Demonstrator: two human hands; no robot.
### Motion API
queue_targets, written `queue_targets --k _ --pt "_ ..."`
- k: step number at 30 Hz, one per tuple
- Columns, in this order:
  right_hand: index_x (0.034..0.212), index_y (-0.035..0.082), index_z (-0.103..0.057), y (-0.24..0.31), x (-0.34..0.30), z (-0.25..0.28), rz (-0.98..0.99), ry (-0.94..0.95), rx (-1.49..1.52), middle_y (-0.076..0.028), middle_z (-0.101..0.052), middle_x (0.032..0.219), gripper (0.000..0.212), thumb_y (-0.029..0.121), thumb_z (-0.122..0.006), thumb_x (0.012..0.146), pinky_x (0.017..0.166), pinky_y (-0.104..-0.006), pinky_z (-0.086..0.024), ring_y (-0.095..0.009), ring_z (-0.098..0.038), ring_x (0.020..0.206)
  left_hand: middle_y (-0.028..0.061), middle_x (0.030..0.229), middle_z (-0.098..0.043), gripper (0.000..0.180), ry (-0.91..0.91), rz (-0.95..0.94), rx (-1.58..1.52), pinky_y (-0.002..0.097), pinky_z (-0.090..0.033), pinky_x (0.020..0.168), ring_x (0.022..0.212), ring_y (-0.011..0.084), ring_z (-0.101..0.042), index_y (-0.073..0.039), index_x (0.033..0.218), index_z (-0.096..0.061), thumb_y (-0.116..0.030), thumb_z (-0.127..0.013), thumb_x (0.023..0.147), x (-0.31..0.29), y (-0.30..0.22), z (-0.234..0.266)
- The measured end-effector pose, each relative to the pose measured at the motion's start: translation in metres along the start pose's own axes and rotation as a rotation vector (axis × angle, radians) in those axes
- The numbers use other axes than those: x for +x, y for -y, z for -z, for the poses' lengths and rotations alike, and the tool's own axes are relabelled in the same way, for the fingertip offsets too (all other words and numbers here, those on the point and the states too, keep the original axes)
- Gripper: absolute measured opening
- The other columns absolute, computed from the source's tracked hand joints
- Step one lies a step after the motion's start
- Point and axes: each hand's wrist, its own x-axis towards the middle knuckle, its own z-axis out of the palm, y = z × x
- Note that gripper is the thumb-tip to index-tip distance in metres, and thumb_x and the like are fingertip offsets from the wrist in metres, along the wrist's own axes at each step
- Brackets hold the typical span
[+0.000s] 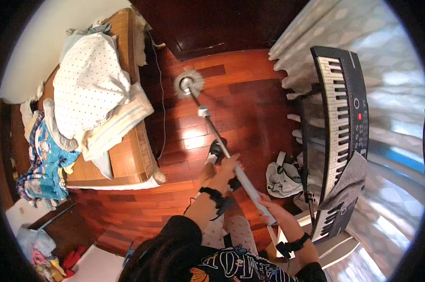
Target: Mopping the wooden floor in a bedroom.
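Note:
A mop (251,191) with a long grey handle slants across the middle of the view. Its round, fringed pale head (196,81) rests on the reddish wooden floor (184,155), between the bed and the keyboard. My left hand (228,165) is wrapped round the handle about halfway along. Lower down, my right hand (274,209) grips the handle near its top end. Both wrists carry black bands. The mop head looks slightly blurred.
On the left stands a bed (128,164) with a dotted white quilt (90,84) and clothes. An electronic keyboard (337,113) on a stand is at the right, before curtains (391,84). A white-and-black bag (283,180) lies below it. A cable (163,103) runs beside the bed.

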Motion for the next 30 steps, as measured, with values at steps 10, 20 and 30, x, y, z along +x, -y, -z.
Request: queue_targets --k 10,20,30 --pt "0.119 0.014 -0.018 0.028 0.101 -0.132 -0.078 0.042 -0.304 -0.01 -0.047 0.076 0.043 0.021 -0.039 0.082 0.039 -0.0271 -0.042 -0.015 -0.045 0.043 0.0072 0.048 -0.041 0.024 -0.245 -0.092 0.121 0.0323 -0.042 0.04 0.04 0.0184 -0.042 -0.001 0.072 -0.042 -0.022 -0.05 0.078 -0.02 -0.145 0.09" --pt "0.101 0.01 -0.028 0.077 0.031 -0.139 0.126 -0.115 -0.535 -0.006 -0.042 0.058 0.036 0.019 -0.053 0.078 0.036 -0.0257 -0.03 -0.012 -0.037 0.039 0.0073 0.046 -0.039 0.021 -0.223 -0.105 0.08 0.032 -0.037 0.033 0.036 0.0189 -0.041 -0.004 0.059 -0.041 -0.014 -0.054 0.073 -0.032 -0.121 0.0" --pt "0.099 0.02 -0.031 0.034 -0.027 -0.039 0.197 -0.3 0.151 -0.007 -0.042 0.057 0.03 0.023 -0.051 0.077 0.035 -0.0296 -0.031 -0.016 -0.036 0.036 0.0158 0.052 -0.048 0.022 0.072 0.021 0.387 0.037 -0.04 0.034 0.039 0.0249 -0.048 0.007 0.057 -0.046 -0.009 -0.05 0.071 0.007 0.011 -0.12"
